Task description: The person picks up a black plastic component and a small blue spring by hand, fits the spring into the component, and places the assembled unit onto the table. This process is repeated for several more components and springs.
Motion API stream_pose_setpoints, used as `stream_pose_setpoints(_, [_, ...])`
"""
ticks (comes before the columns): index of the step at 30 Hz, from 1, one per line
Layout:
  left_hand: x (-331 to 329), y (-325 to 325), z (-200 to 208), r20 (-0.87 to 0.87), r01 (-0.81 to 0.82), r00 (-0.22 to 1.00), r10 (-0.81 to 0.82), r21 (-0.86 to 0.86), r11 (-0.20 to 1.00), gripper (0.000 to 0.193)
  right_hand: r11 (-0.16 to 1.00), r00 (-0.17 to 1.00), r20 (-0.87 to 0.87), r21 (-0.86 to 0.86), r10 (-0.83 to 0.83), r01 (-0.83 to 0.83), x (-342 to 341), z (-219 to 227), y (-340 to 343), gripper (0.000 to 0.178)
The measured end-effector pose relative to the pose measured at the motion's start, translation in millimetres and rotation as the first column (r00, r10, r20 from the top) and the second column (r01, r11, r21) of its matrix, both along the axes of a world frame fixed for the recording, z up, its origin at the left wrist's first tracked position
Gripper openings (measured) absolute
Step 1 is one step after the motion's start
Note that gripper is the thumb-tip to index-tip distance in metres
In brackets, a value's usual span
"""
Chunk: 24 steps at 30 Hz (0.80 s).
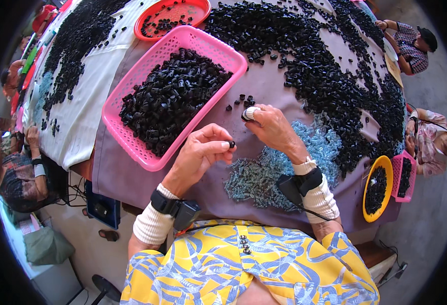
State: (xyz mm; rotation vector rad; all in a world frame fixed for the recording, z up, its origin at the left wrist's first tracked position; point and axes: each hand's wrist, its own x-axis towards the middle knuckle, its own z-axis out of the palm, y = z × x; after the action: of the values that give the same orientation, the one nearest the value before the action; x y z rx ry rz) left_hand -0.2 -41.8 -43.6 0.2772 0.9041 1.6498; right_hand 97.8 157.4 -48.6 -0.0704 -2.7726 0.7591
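My left hand (pixel 198 152) pinches a small black plastic piece (pixel 231 144) between thumb and fingertip, just off the near edge of a pink basket. My right hand (pixel 274 129) is curled with its fingertips together, a white cover on one finger. Something dark shows at those fingertips, too small to name. A few loose black pieces (pixel 248 100) lie just beyond them. Beneath and beside my right wrist spreads a heap of small bluish metal springs (pixel 269 175). The pink basket (pixel 112 126), full of black plastic pieces (pixel 170 96), stands ahead on the left.
Black pieces (pixel 315 86) are strewn across the purple cloth (pixel 208 189). At the far side sits a red tray (pixel 183 20). A yellow tray (pixel 367 211) and a small pink basket (pixel 411 189) are at the right edge. Other people work around the table.
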Motion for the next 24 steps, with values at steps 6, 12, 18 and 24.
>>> stream_pose_setpoints(6, [-11, -23, 38, -0.092, -0.197, 0.97, 0.224, 0.234, 0.952, 0.02, 0.998, 0.998, 0.035, 0.021, 0.056, -0.057, -11, 2, -7, 0.011])
stream_pose_setpoints(12, [-24, -15, 35, -0.039, -0.324, 0.937, 0.346, 0.27, 0.907, 0.02, 0.988, 0.988, 0.059, 0.047, 0.146, -0.148, -10, -8, -27, 0.014])
stream_pose_setpoints(18, [-24, -9, 32, -0.068, -0.301, 0.944, 0.323, 0.224, 0.927, 0.021, 0.958, 0.99, 0.036, 0.246, 0.14, -0.144, -13, -15, -40, 0.012])
stream_pose_setpoints(24, [-10, 1, 26, -0.164, -0.248, 0.952, 0.26, 0.088, 0.965, 0.019, 0.937, 0.993, 0.117, -0.348, 0.002, 0.039, -6, 18, -24, 0.006])
